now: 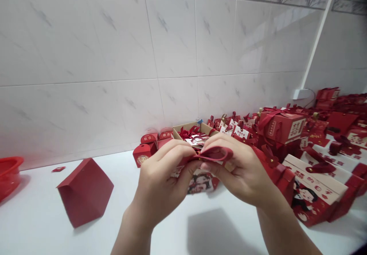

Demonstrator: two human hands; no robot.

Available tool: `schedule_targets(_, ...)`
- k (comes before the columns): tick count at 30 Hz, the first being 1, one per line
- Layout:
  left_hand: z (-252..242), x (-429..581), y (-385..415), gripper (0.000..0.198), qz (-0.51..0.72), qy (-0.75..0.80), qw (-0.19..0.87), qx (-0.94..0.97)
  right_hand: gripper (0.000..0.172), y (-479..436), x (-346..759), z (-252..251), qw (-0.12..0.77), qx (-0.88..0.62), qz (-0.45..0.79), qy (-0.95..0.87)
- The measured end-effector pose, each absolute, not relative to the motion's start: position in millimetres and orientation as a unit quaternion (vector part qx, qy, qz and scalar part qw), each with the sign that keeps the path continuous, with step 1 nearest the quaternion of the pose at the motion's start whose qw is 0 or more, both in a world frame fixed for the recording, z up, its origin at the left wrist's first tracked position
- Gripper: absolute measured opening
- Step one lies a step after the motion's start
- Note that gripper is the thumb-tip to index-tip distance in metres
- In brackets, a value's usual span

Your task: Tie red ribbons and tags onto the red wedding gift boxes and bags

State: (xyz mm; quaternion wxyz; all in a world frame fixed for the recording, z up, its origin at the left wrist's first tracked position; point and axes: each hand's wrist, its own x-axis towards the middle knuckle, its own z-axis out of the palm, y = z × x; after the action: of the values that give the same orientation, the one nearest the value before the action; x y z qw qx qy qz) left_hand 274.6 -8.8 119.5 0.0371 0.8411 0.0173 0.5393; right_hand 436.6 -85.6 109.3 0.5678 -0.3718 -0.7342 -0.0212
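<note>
the left hand (164, 176) and the right hand (242, 172) both pinch a red ribbon (220, 154) between thumb and fingers. a printed box (202, 182) shows just beneath them, partly hidden, over the white table (166, 232); a plain red box (87, 194) stands well apart at left

Left grip (163, 180), right grip (246, 174), pinched ribbon (219, 154), boxes (271, 127)

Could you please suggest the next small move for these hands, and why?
Perhaps the left hand should steady the ribbon while the right hand presses its pinched end snug: both hands pinch there, above the box, and it loops open rightward.
</note>
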Motion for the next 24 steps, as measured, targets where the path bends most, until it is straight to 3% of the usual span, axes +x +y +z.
schedule_targets(4,122.2,269.5,-6.1,0.029,0.461,0.08,0.095,0.879,0.007,-77.4,435.7,106.9,0.548,-0.377,-0.014,-0.746)
schedule_targets(10,127.6,258.1,4.0,0.011,0.407,0.088,0.143,0.898,0.005,-71.4,427.5,103.2,0.527,-0.393,-0.022,-0.753)
schedule_targets(24,129.6,246.4,6.8,0.003,0.45,0.143,0.17,0.865,0.007,-57.6,405.8,95.0,0.582,-0.384,0.013,-0.716)
